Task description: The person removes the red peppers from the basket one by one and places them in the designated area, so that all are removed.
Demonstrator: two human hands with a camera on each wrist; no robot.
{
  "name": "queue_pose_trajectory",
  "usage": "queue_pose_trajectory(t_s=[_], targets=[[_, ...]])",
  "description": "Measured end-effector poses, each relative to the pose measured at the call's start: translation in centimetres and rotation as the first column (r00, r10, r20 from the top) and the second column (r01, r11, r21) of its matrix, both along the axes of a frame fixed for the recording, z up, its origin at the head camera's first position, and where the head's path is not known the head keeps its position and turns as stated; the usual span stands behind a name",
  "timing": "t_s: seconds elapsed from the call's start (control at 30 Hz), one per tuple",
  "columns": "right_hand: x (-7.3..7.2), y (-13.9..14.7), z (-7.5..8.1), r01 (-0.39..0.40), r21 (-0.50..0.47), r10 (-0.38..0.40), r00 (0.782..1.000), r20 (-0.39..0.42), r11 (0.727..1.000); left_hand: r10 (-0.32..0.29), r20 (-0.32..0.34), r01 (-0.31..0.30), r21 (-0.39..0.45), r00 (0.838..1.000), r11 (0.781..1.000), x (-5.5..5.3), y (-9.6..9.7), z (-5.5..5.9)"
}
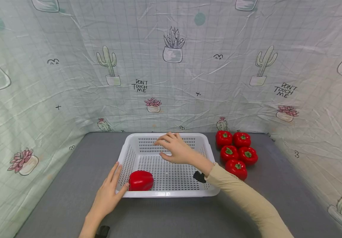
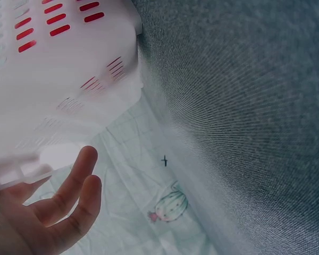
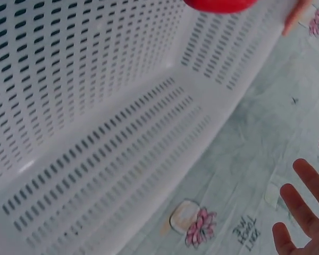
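Observation:
A white plastic basket (image 1: 166, 194) with slotted walls stands on the grey table. One red bell pepper (image 1: 141, 180) lies in its front left corner. My left hand (image 1: 106, 195) rests against the basket's left side, thumb at the rim near that corner, fingers extended along the outside. In the left wrist view, two fingers (image 2: 77, 199) are loosely bent beside the basket and clasp nothing. Over the basket's middle hovers my right hand (image 1: 177, 150), fingers spread and slightly bent, with nothing in it. The right wrist view shows its fingertips (image 3: 300, 204) apart from the basket wall.
Several red bell peppers (image 1: 229, 153) with green stems stand grouped on the table just right of the basket. A wrinkled, cactus-printed cloth (image 1: 171, 79) hangs behind and along both sides of the table (image 1: 78, 165).

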State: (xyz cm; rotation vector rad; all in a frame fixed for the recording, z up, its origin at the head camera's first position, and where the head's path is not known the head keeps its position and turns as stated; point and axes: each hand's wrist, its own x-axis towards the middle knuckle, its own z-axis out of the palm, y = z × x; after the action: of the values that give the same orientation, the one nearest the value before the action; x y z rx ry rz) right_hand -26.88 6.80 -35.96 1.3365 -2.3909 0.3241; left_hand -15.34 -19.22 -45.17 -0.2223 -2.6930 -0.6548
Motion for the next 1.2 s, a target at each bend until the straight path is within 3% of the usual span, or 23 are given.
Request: queue_pose_trajectory(t_s=[0.33,0.6,0.9,1.2], targets=[[0.1,-3.2,-2.9,-0.031,0.178,0.037,0.999,-0.031,0.984,0.004,0.011,-0.004,-0.008,1.000,1.000,-0.2,0.3,-0.1],[0.0,-4.6,-4.3,-0.036,0.287,0.062,0.995,-0.081,0.957,-0.001,-0.001,0.001,0.000,1.000,1.000,-0.4,0.2,0.0],[0.7,-5.5,-5.7,-0.084,0.415,0.109,0.993,-0.037,0.906,0.016,0.007,-0.016,-0.011,1.000,1.000,-0.1,0.1,0.0],[0.7,-6.0,-7.1,-0.115,0.451,0.137,0.990,-0.017,0.885,0.017,0.002,-0.017,-0.012,1.000,1.000,0.0,0.0,-0.1]])
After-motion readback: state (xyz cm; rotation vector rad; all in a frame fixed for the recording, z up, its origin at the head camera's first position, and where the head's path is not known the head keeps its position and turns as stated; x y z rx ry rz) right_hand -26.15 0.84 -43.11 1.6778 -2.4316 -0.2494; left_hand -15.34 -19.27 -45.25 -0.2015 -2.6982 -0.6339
